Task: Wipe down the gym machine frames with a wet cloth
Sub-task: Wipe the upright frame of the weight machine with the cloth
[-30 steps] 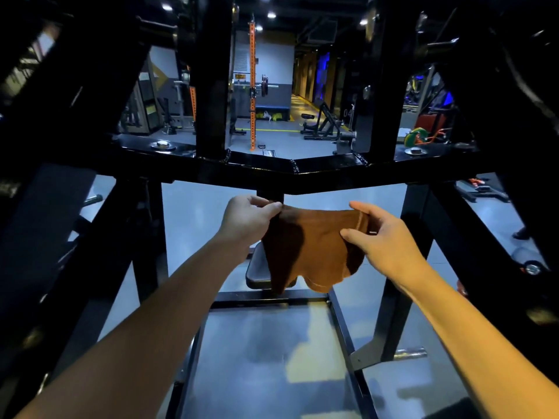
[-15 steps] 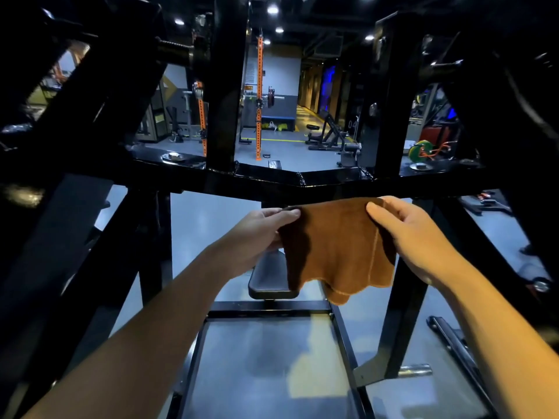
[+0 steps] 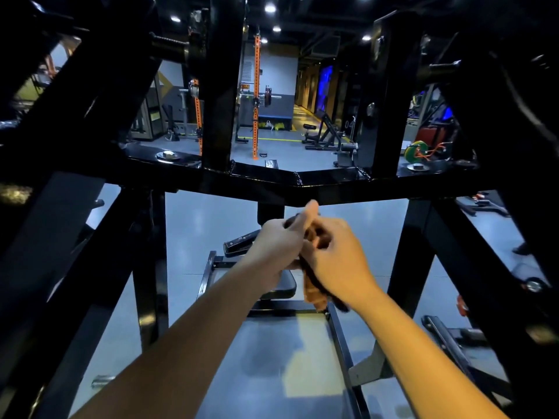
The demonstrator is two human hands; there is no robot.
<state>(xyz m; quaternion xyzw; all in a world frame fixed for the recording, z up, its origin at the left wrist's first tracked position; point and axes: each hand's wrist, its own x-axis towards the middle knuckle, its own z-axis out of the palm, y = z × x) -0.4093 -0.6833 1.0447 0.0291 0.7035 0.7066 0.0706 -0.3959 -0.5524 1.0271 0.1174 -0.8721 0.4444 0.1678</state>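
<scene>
Both hands met just below the black crossbar [image 3: 272, 179] of the machine frame. The left hand [image 3: 279, 240] and right hand [image 3: 335, 255] had fingers curled around the bunched brown cloth [image 3: 314, 290], which hung toward 6 o'clock between them, above a padded seat [image 3: 281, 285].

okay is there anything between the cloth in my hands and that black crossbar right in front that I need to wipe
Nothing visible. Both hands hold the brown cloth bunched just below the black crossbar, with only open air between them.
</scene>
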